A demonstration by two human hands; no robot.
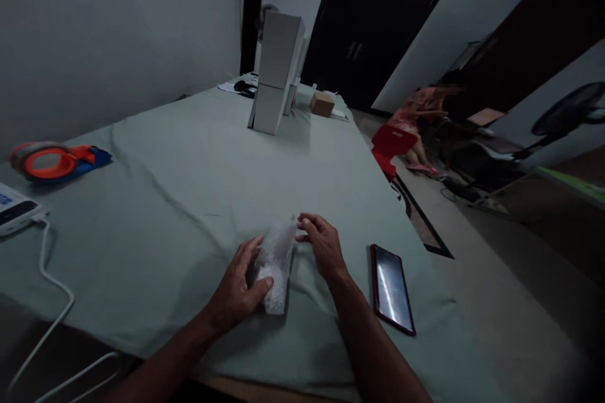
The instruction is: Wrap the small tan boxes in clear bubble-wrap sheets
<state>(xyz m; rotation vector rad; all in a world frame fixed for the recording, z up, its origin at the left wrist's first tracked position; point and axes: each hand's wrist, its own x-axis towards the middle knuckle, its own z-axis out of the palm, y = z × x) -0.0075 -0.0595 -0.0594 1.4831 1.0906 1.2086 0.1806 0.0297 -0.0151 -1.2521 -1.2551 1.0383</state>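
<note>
A narrow bundle of clear bubble wrap (pixel 275 264) lies on the cloth-covered table in front of me; what is inside cannot be made out. My left hand (pixel 241 283) grips its near left part, with the thumb across the top and the fingers along the left side. At the far right corner of the wrap, my right hand (pixel 321 242) has its curled fingers and thumb closed on the plastic edge. A phone in a red case (pixel 391 288) rests face up to the right of my right forearm.
An orange and blue tape dispenser (pixel 57 164) and a white device (pixel 16 211) with a cable sit at the left. Tall white boxes (pixel 274 75) and a small brown box (pixel 322 104) stand farther back. Beyond the table's right side, a person (pixel 416 113) sits near a red chair (pixel 392 145).
</note>
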